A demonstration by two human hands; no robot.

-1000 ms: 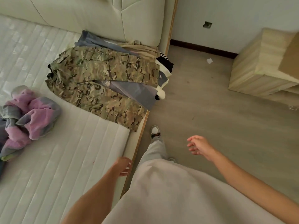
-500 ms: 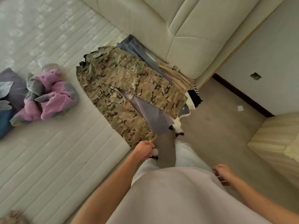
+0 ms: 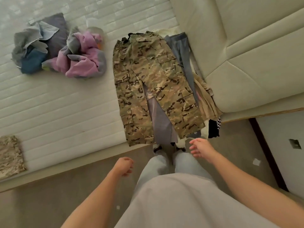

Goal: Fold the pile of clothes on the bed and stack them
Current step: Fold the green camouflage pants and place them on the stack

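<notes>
Both hands are hanging empty over the floor at the bed's edge: the left hand [image 3: 124, 166] is loosely curled with nothing in it, and the right hand [image 3: 199, 148] is lying relaxed with its fingers [image 3: 192, 143] spread a little, reaching toward the cloth that is drooping over the edge. Straight ahead of them the camouflage trousers [image 3: 153, 86] are lying flat on the bed [image 3: 57, 102], spread on top of other garments — a grey one [image 3: 162, 122] is showing between the legs, and tan cloth [image 3: 207, 99] and a black-and-white checked piece [image 3: 215, 127] are poking out along the right side by the headboard [image 3: 246, 51]. The trousers' long axis is running directly away from the person, waistband at the far end and the two cuffs at the near edge, the legs splaying slightly apart. The right hand is lying nearer, just beside the right cuff; the left hand is sitting further back, below and to the left of the left cuff. So the next move, as I judge it, is calling for a short forward reach to the cuffs — one hand to each — to bring one leg over the other. Off to the left an unfolded pile [image 3: 62, 51] is waiting on the bed, and a folded camouflage piece [image 3: 10, 155] is sitting at the near left corner.
</notes>
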